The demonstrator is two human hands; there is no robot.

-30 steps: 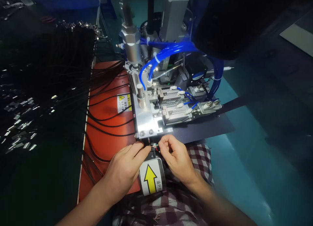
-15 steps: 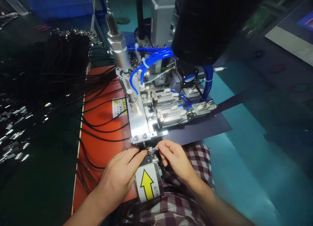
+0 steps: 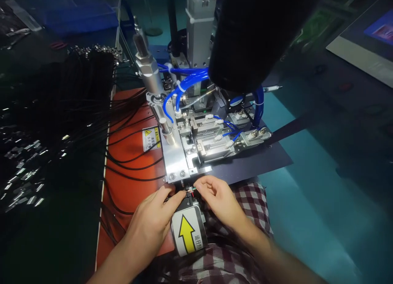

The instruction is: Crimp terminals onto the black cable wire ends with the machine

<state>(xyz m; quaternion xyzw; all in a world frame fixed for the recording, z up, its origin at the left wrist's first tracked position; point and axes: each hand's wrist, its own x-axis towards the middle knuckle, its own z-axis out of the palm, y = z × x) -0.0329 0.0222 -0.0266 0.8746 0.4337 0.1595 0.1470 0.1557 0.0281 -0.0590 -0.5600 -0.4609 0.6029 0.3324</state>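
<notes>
At the front of the machine [image 3: 175, 163], both my hands meet over a small black fixture [image 3: 184, 203]. Short thin coloured wires [image 3: 191, 190], some red, green and white, spread between my fingertips. My left hand [image 3: 153, 218] is closed, thumb and index finger pinching a cable end where the wires come out; the fingers hide most of it. From the right, my right hand [image 3: 219, 200] pinches the tip of a greenish wire between thumb and index finger, its other fingers curled. Below the fixture is a rounded white cover with a yellow arrow [image 3: 187, 235].
Several black cables [image 3: 135, 168] run across the orange machine bed [image 3: 132, 194] to a dark pile with shiny metal ends [image 3: 24, 169] at left. Blue air tubes [image 3: 193, 76] and metal cylinders [image 3: 216, 146] stand behind my hands. A thick black tube [image 3: 242, 42] hangs above.
The view has shifted slightly, so the machine sits a little lower. My right fingertips have moved slightly closer to the left ones at the wires; both pinches stay closed.
</notes>
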